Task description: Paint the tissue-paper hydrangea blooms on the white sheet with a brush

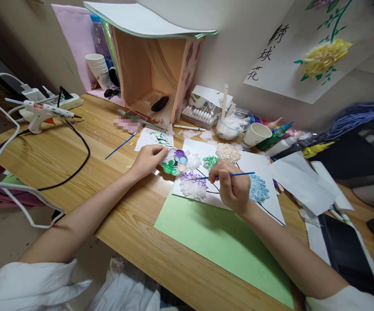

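Observation:
My left hand [150,160] pinches the edge of a small round paint palette [174,161] smeared with green, purple and white. In my right hand [230,183] is a thin blue paintbrush [243,174], its tip pointing left onto a white flower with purple-tinted petals [193,185]. The flower belongs to a white sheet [273,207] that also bears green [210,163], peach [227,152] and blue [258,188] raised flowers and black stem lines. Under that sheet lies a light green board [206,235]. My right hand hides part of the sheet's middle.
On the left are a glue gun [41,113], its cables and a second blue brush [120,146]. Behind stand an open box [156,69], a tray of white pens [198,115], a paper cup [256,134] and paint bottles [279,136]. A dark tablet-like slab [347,255] lies right.

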A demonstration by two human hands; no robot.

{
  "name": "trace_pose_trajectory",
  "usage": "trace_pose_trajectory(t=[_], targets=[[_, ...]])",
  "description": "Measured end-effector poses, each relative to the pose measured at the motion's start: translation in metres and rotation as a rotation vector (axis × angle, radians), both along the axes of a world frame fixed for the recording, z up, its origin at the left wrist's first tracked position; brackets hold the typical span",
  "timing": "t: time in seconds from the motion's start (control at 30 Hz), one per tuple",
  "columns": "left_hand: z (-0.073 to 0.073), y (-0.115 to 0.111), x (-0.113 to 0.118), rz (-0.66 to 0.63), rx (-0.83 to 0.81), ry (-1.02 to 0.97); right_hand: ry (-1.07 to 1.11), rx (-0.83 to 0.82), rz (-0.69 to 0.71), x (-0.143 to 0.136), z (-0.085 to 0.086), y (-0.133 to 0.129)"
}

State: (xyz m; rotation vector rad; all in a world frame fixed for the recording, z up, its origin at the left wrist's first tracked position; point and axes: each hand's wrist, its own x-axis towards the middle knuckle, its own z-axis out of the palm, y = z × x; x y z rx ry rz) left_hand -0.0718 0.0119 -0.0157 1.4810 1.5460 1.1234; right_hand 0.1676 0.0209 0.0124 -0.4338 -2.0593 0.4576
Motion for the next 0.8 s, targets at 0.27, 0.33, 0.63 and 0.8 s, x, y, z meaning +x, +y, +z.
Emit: trace_pose_trajectory(t=[0.27, 0.33, 0.63, 0.8], targets=[[0.0, 0.0001, 0.0001, 0.0, 0.0, -0.006, 0.01, -0.01, -0.017, 0.0003, 0.0011, -0.0006], [0.0004, 0.0, 0.0002, 0.004, -0.009, -0.015, -0.032, -0.015, -0.019, -0.0006, 0.0018, -0.0007], [-0.002, 0.0009, 0.0004, 0.01, -0.015, -0.05, -0.063, -0.029, -0.018, -0.0011, 0.0008, -0.0001], [-0.0011, 0.0005, 0.0004, 0.0, -0.019, -0.034, -0.045, -0.02, -0.015, -0.0018, 0.0019, -0.0007]])
